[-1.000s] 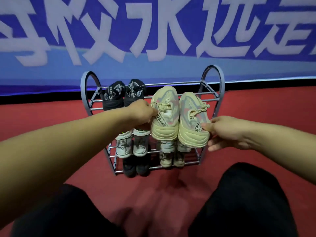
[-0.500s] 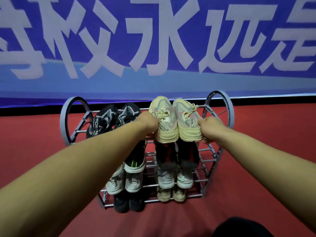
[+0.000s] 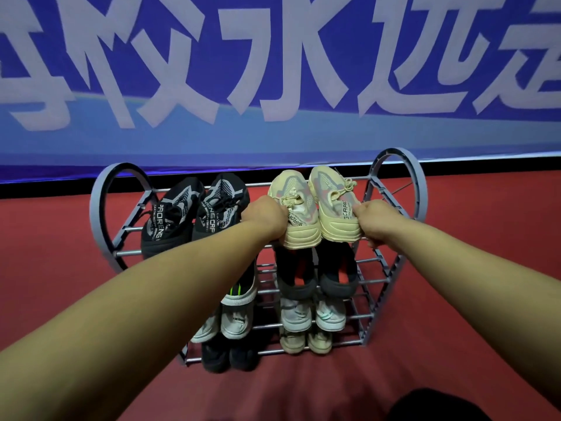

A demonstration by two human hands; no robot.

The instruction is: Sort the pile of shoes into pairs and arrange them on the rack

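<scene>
Gripping a beige sneaker each, the left hand [image 3: 263, 214] and right hand [image 3: 375, 218] hold the cream pair [image 3: 315, 208] side by side on the grey rack's [image 3: 394, 238] top tier, apparently resting, beside black sneakers [image 3: 194, 214]; its right rim close.

top shelf [image 3: 368, 177] full — black pair [image 3: 194, 214] left, beige pair [image 3: 315, 208] right | red floor [image 3: 455, 314] open

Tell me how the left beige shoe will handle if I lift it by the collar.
The left beige shoe probably lifts easily: its knit upper looks thin. The collar likely flexes where the left hand grips it. The chunky sole probably stays stiff, so the heel may hang low.
</scene>
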